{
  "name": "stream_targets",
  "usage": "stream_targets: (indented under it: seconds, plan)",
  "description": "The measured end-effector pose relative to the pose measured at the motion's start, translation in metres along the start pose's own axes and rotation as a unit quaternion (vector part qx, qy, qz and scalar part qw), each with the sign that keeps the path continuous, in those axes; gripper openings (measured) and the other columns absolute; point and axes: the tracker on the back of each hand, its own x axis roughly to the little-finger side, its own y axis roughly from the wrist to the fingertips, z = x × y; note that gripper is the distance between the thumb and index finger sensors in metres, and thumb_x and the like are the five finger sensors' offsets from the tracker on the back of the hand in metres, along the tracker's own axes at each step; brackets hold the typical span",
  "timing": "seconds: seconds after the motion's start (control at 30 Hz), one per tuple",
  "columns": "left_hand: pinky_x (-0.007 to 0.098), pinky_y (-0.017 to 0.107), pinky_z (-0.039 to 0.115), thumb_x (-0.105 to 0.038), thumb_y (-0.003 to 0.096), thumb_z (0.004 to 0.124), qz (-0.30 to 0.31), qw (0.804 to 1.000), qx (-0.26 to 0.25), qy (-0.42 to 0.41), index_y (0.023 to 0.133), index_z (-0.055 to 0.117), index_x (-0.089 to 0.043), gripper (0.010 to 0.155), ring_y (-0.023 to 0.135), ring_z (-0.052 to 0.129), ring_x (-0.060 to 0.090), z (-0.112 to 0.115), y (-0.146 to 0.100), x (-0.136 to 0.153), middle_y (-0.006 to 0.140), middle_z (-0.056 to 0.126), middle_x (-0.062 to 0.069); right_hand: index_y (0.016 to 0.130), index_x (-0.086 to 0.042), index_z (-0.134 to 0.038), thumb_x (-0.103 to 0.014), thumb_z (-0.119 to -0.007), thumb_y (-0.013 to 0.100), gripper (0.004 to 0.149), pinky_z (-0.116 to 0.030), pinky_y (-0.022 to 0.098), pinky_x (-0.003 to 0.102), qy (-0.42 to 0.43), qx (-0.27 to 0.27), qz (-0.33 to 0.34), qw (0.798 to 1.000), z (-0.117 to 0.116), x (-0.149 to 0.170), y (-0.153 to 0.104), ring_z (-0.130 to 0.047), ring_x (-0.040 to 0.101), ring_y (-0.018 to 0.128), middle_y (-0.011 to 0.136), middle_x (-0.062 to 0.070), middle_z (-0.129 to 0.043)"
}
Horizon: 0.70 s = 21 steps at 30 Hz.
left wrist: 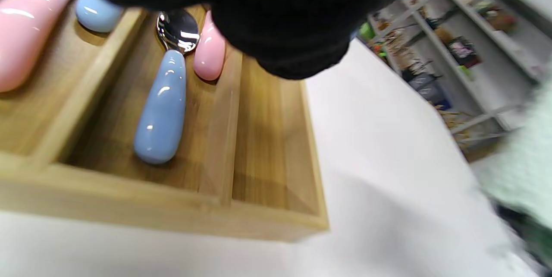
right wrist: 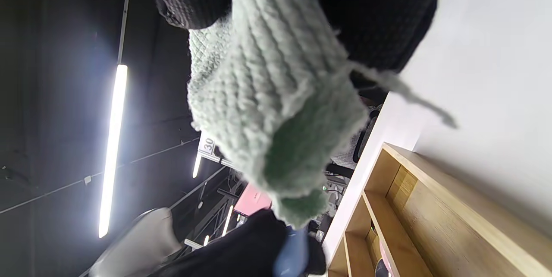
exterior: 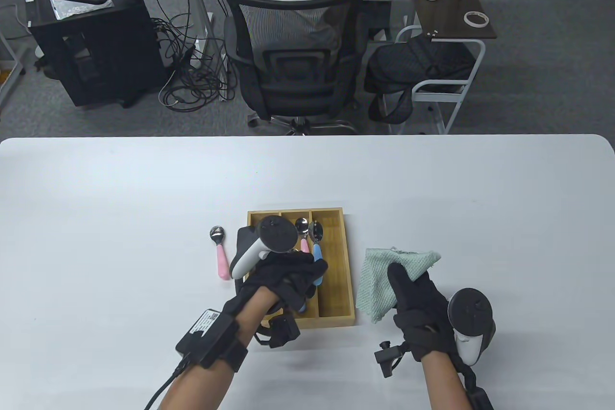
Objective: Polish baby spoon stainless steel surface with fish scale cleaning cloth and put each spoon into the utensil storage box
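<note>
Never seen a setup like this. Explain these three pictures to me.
No machine here: a person's two hands in black sensor gloves, a tracker strapped on each. One camera looks down at the white table; two sit on the wrists. On the table: a wooden utensil box holding spoons and, left of it, a pink-handled spoon. The right hand holds a green cloth. The left hand is over the box at a blue-handled spoon; whether it holds it is unclear.
</note>
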Motion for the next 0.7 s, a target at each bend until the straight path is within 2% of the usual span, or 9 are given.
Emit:
stream_targets:
  seconds: [0.17,0.3,0.4,0.53,0.7]
  plan:
    - [0.023,0.016,0.090,-0.046,0.0644,0.063,-0.044,0.998,0.010,0.043,0.097,0.074,-0.001,0.057,0.020,0.099,0.001,0.009,0.038,-0.009,0.067,0.096,0.000,0.101,-0.004,-0.057,-0.045,-0.060,0.066,0.054,-0.094,0.042,0.032,0.021,0.007,-0.003,1.000,0.004,0.002,0.002,-0.103,0.016,0.056,0.080,0.002,-0.087]
    - [0.023,0.015,0.090,-0.047,0.0645,0.063,-0.060,0.996,0.020,0.071,0.097,0.075,-0.001,0.057,0.019,0.099,0.001,0.015,0.054,-0.014,0.066,0.096,0.001,0.101,-0.004,-0.057,-0.046,-0.060,0.066,0.054,-0.093,0.042,0.032,0.021,0.007,-0.005,1.000,0.004,0.003,0.002,-0.103,0.016,0.056,0.081,0.002,-0.087]
    - [0.023,0.015,0.090,-0.046,0.0645,0.064,-0.072,0.994,0.008,0.078,0.097,0.075,0.000,0.057,0.019,0.099,0.001,0.018,0.063,-0.018,0.067,0.097,0.001,0.101,-0.004,-0.057,-0.046,-0.059,0.066,0.054,-0.093,0.042,0.032,0.029,0.004,-0.005,1.000,0.004,0.003,0.002,-0.103,0.016,0.057,0.081,0.002,-0.087]
    - [0.022,0.016,0.091,-0.043,0.0648,0.066,-0.089,0.990,-0.044,0.104,0.100,0.072,0.001,0.057,0.021,0.100,0.000,0.016,0.068,-0.020,0.073,0.097,0.003,0.101,-0.004,-0.057,-0.046,-0.059,0.066,0.054,-0.093,0.043,0.033,0.035,0.001,-0.011,0.999,0.003,0.004,0.001,-0.103,0.016,0.057,0.081,0.002,-0.086]
    - [0.023,0.018,0.090,-0.045,0.0649,0.065,-0.063,0.996,-0.038,0.058,0.103,0.069,-0.002,0.058,0.023,0.101,0.002,0.004,0.058,-0.016,0.078,0.095,0.004,0.101,-0.004,-0.057,-0.046,-0.060,0.066,0.054,-0.093,0.043,0.033,0.033,-0.006,-0.012,0.999,0.002,0.003,0.003,-0.103,0.017,0.057,0.081,0.002,-0.087]
